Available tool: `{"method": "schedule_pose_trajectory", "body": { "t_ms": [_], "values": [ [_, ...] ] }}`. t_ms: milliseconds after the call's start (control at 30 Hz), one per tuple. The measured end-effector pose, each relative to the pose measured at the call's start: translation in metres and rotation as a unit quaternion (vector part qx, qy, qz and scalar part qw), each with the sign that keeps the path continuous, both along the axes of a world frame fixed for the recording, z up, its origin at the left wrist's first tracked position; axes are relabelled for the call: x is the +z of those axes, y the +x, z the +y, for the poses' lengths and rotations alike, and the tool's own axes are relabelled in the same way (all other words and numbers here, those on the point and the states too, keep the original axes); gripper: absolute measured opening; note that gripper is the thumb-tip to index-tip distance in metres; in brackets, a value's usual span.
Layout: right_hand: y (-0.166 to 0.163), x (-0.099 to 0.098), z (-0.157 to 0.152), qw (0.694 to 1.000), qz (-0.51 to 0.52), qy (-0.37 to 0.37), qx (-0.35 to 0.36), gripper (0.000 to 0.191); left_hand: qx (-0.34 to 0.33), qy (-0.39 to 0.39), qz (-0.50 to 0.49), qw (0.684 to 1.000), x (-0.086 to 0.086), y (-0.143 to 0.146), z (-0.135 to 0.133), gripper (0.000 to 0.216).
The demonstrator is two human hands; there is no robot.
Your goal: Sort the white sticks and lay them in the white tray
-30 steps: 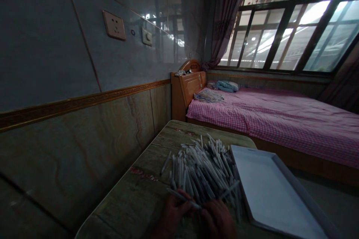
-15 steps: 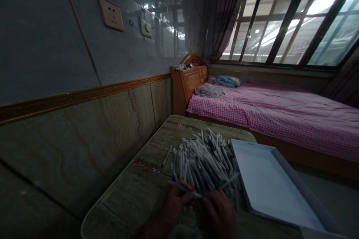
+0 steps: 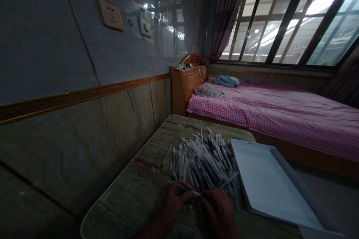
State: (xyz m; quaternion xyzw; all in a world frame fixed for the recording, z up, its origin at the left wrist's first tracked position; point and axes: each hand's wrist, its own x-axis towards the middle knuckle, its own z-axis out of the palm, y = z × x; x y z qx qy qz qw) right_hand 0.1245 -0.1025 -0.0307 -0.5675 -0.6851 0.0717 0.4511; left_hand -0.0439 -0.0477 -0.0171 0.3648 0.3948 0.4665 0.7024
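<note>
no readable text anywhere tbh | wall socket (image 3: 110, 14): blank, no markings legible | pile of white sticks (image 3: 203, 162): too dim and small to tell if anything's printed | white tray (image 3: 291, 177): no label showing | tabletop (image 3: 131, 194): reddish marks, can't read as letters
</note>
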Motion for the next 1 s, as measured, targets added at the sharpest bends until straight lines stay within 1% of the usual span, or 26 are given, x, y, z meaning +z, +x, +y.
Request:
{"method": "schedule_pose_trajectory", "body": {
  "t_ms": [100, 200, 333, 400, 567, 667, 733, 833, 933, 1000],
  "values": [
    [0.0, -0.0013, 0.0006, 1.0, -0.005, -0.004, -0.012, 0.029, 0.004, -0.003, 0.0, 1.0, 0.001, 0.0003, 0.0007, 0.047],
    [0.0001, -0.0029, 0.0008, 1.0, -0.019, 0.006, -0.004, 0.034, -0.001, 0.006, 0.002, 1.0, 0.0, 0.0003, 0.0009, 0.045],
    [0.0009, -0.0009, -0.0006, 1.0, -0.015, 0.01, 0.001, 0.023, 0.004, 0.004, 0.002, 1.0, -0.0023, 0.0005, 0.0004, 0.046],
    [0.0008, 0.001, -0.0004, 1.0, -0.019, 0.011, -0.007, 0.021, 0.01, 0.002, 0.002, 1.0, -0.0023, 0.0007, 0.0002, 0.046],
    [-0.0005, 0.0025, 0.002, 0.998, -0.046, 0.038, -0.005, 0.034, 0.012, -0.002, 0.002, 1.0, 0.0007, 0.0017, -0.0002, 0.047],
    [-0.0009, 0.0025, 0.0012, 0.998, -0.037, 0.045, 0.0, 0.03, 0.01, 0.002, -0.004, 1.0, 0.0027, 0.0018, -0.0006, 0.046],
    [-0.0013, 0.0029, 0.0003, 0.999, -0.031, 0.035, -0.001, 0.028, 0.009, 0.002, -0.007, 1.0, 0.0038, 0.0015, -0.0009, 0.047],
    [-0.0018, 0.0022, 0.0006, 0.999, -0.038, 0.024, -0.013, 0.032, 0.011, -0.003, 0.005, 1.0, 0.0044, 0.001, -0.0013, 0.047],
    [-0.0011, 0.0, 0.002, 0.998, -0.047, 0.042, -0.014, 0.037, 0.023, -0.01, 0.013, 1.0, 0.003, 0.0018, -0.0019, 0.047],
    [-0.0004, -0.0011, 0.0023, 0.997, -0.045, 0.054, -0.009, 0.034, 0.027, -0.011, 0.012, 0.999, 0.0019, 0.003, -0.0023, 0.047]
  ]
}}
